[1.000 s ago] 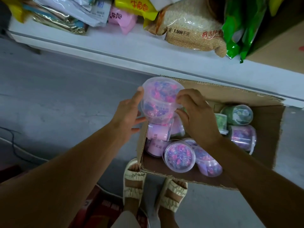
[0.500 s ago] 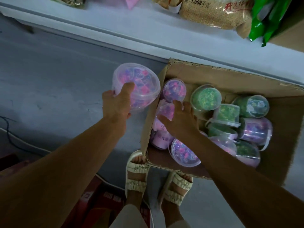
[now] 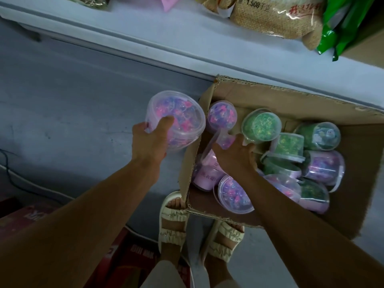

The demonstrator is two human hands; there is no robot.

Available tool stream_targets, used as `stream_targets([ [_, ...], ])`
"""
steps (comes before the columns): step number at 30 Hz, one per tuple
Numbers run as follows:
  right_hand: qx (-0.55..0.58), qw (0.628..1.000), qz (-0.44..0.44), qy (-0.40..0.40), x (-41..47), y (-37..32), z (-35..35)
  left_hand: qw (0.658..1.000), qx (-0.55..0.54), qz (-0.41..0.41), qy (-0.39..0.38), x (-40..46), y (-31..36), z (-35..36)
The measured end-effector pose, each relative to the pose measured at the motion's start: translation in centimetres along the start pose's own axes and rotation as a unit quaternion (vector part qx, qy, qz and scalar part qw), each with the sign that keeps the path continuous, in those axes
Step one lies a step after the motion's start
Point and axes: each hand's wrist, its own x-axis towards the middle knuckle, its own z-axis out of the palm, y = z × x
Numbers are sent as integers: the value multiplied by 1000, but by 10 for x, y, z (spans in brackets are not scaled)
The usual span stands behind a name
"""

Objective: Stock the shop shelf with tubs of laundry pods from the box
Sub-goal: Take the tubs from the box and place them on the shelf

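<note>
My left hand (image 3: 150, 140) grips a clear tub of pink and purple laundry pods (image 3: 180, 115), held over the floor just left of the cardboard box (image 3: 291, 96). My right hand (image 3: 234, 156) reaches down inside the box and closes its fingers on a pink tub (image 3: 223, 140) lying on its side. Several more tubs fill the box, pink ones such as the tub (image 3: 234, 192) near me and green ones such as the tub (image 3: 261, 124) at the back.
A white shelf (image 3: 187, 36) runs across the top, carrying a sack of rice (image 3: 276, 15), a green bag (image 3: 340, 23) and other packets. The box stands on grey floor (image 3: 62, 100). My sandalled feet (image 3: 172, 225) are below it. Red cartons (image 3: 116, 256) lie at lower left.
Both hands held one pink tub above the box. My left hand has carried it left, out over the floor, while my right hand let go and went down onto another pink tub.
</note>
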Motion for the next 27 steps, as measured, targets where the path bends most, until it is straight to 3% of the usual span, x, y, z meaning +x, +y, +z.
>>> stream_targets([
  [6, 97, 985, 113, -82, 18, -8, -20, 1000, -13, 0, 10, -11, 0, 2],
  [11, 212, 952, 192, -111, 16, 10, -25, 1000, -9, 2, 1, -18, 1, 3],
  [17, 234, 969, 79, -14, -3, 36, -41, 1000, -5, 10, 2, -37, 13, 3],
  [27, 363, 930, -43, 34, -111, 7, -178, 998, -28, 57, -23, -136, 108, -24],
])
